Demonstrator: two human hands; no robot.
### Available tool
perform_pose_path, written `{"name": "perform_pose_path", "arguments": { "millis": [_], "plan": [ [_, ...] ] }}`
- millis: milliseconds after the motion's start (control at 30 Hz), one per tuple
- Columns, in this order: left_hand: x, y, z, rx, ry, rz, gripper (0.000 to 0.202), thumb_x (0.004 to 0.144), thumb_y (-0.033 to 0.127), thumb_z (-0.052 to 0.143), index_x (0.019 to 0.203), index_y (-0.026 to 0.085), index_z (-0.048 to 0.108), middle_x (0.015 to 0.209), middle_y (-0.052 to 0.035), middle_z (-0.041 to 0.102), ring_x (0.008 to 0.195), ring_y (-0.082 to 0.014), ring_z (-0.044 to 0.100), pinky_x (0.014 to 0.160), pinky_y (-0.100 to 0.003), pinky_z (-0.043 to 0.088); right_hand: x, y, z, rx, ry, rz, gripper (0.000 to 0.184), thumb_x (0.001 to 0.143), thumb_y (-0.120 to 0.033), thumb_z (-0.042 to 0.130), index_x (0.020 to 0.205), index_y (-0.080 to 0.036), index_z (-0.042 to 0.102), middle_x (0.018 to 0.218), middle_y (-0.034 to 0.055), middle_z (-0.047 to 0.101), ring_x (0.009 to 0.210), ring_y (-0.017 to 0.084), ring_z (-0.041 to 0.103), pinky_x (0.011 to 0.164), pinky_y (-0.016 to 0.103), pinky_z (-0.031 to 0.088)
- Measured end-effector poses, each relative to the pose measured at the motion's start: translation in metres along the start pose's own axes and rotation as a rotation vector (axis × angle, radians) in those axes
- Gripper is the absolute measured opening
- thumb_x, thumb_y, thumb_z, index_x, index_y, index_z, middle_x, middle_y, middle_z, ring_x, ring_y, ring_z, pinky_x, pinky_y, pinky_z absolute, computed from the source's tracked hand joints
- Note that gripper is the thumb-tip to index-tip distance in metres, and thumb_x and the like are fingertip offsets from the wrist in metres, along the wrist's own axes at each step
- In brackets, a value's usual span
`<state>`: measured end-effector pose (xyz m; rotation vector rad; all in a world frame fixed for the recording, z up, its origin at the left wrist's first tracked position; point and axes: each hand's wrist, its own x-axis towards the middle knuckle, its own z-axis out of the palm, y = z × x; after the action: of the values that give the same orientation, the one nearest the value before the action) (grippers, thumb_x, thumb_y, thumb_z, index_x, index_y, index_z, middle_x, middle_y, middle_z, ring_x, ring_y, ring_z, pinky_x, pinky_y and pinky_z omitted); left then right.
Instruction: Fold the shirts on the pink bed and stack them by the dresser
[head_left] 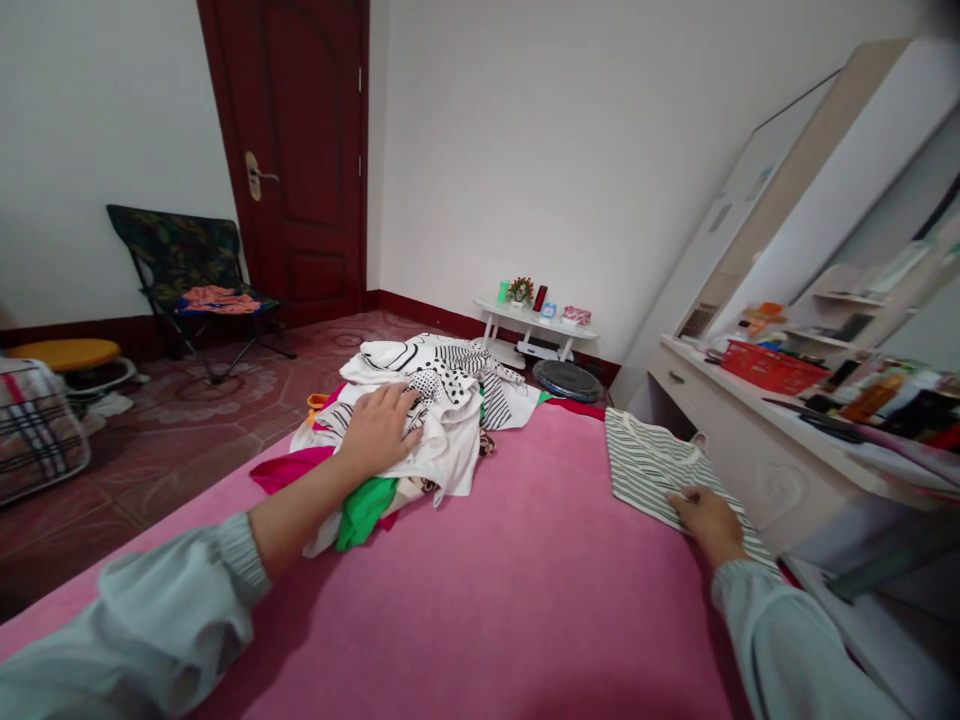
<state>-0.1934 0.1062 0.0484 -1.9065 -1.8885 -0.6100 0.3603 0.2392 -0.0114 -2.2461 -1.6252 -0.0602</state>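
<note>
My left hand (380, 430) lies on a heap of clothes (450, 440), its fingers stretched over a white garment with black dots and stripes. Green, magenta and patterned cloth shows from beneath that garment. Over at the bed's right edge, my right hand (707, 520) is closed on the near edge of a striped shirt (649, 455). This white and dark-striped shirt lies spread out, and its lower part runs behind my right wrist. The pink bedspread (495, 600) is under the heap and the shirt.
Along the right side stands a dressing table (757, 435) with a red basket (772, 368) and bottles. A small white shelf table (536, 320) is by the far wall. At left are a folding chair (176, 260) with cloth on it, a yellow stool (64, 354) and a shut door (307, 150).
</note>
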Motion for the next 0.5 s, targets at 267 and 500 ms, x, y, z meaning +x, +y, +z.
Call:
{"name": "perform_pose_path", "arguments": {
  "millis": [267, 500],
  "plan": [
    [-0.007, 0.005, 0.000, 0.028, 0.014, 0.009, 0.051, 0.087, 0.041, 0.050, 0.132, 0.019, 0.046, 0.144, -0.0146, 0.040, 0.130, -0.0325, 0.036, 0.104, -0.046, 0.029, -0.050, -0.067, -0.071, 0.500, 0.411, -0.212, 0.027, 0.066, -0.045, 0.061, 0.069, -0.018, 0.060, 0.082, 0.0118, 0.066, 0.074, 0.025, 0.057, 0.069, 0.036, 0.044],
    [-0.007, 0.009, -0.019, -0.010, -0.061, 0.005, 0.045, 0.089, 0.043, 0.048, 0.127, 0.020, 0.052, 0.147, -0.0133, 0.038, 0.137, -0.0331, 0.028, 0.108, -0.055, 0.023, -0.234, -0.127, -0.132, 0.638, -0.534, -0.766, 0.006, 0.070, -0.023, 0.061, 0.068, -0.017, 0.062, 0.067, -0.0004, 0.063, 0.065, 0.014, 0.058, 0.060, 0.023, 0.042]
  ]
}}
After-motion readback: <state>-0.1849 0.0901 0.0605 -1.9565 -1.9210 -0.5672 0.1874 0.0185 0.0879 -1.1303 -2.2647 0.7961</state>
